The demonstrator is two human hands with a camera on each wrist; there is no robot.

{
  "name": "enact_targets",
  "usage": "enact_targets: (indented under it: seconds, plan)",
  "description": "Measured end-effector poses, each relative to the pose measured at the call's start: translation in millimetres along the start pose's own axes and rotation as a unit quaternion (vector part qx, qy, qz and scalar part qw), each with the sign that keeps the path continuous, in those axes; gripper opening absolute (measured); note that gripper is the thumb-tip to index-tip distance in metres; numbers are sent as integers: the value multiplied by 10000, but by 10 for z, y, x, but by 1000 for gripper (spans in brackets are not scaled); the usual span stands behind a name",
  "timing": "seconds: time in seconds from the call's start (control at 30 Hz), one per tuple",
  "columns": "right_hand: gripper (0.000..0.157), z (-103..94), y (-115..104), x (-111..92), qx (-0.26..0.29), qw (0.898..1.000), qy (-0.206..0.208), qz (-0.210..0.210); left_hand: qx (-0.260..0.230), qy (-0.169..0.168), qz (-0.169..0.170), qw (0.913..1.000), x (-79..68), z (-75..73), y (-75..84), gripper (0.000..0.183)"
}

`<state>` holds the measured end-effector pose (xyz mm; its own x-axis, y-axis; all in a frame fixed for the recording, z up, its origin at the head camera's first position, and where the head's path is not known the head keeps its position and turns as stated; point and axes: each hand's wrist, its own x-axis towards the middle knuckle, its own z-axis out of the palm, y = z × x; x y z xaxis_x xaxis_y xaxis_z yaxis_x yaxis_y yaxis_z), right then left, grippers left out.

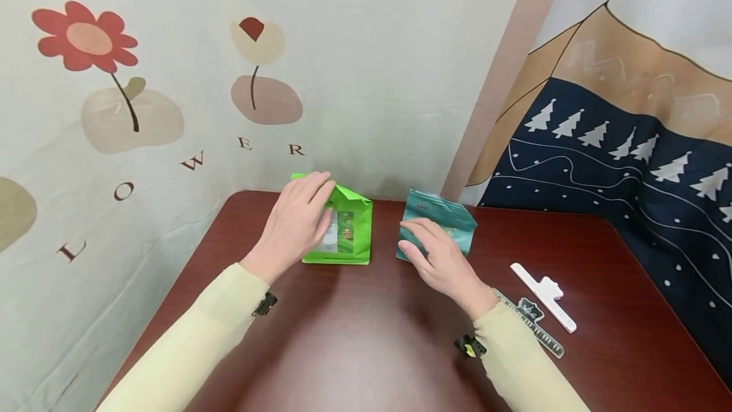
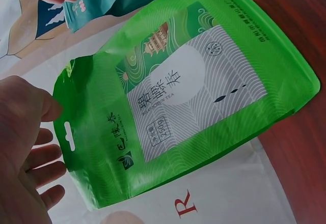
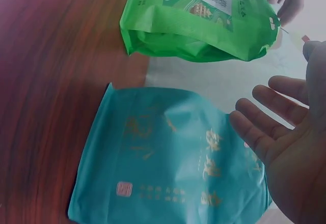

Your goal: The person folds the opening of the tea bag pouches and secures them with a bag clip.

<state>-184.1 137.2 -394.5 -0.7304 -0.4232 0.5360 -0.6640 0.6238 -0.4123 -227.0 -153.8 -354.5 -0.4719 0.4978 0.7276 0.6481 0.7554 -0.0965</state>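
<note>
A bright green tea bag (image 1: 361, 234) stands at the back of the table, with a printed panel and a hang hole by its top edge. My left hand (image 1: 298, 212) is at that top edge, its fingers loosely bent and not closed round it; whether the thumb touches the bag I cannot tell. To the right stands a teal tea bag (image 1: 437, 208) with gold lettering, leaning slightly. In front of it is my right hand (image 1: 440, 256), fingers spread and relaxed near the bag's top in the right wrist view (image 3: 290, 117). Neither hand grips anything.
Two long sealing clips lie on the right of the dark red table (image 1: 366, 348): a white clip (image 1: 546, 297) and a dark patterned clip (image 1: 534, 323), partly hidden by the right forearm. A printed cloth (image 1: 389, 81) hangs directly behind the table.
</note>
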Motion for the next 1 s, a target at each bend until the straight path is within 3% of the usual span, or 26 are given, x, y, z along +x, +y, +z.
enact_targets:
  seconds: [0.67,1.0]
  plan:
    - [42,224,-83,348,175,9994,-173,241,151,25,-74,9999,103,110,-108,32]
    - [42,285,-77,496,296,9993,-136,207,154,-60,-126,9998,186,110,-100,17]
